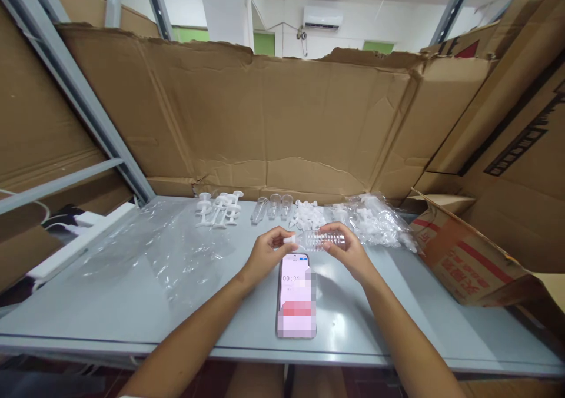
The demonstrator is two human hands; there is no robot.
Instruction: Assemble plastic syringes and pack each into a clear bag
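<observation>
A small clear ribbed plastic bottle (pixel 312 241) lies on its side in the air above the phone's far end. My right hand (pixel 346 245) is closed around its body. At the neck end, my left hand (pixel 270 249) pinches a white cap (pixel 290 239) between thumb and fingers. Whether the cap is fastened on the neck I cannot tell. Just below the hands, a phone (pixel 296 298) showing a timer lies flat on the grey table (pixel 362 333). Behind them is a pile of small white plastic pieces (pixel 309 214), with several clear ribbed containers (pixel 274 206) to its left.
White disc-ended plastic parts (pixel 220 209) stand at the back left. A clear bag of white pieces (pixel 379 224) lies at the back right, beside an open cardboard box (pixel 472 256). Loose clear plastic film (pixel 176 251) covers the left. A cardboard wall (pixel 282 115) closes the back.
</observation>
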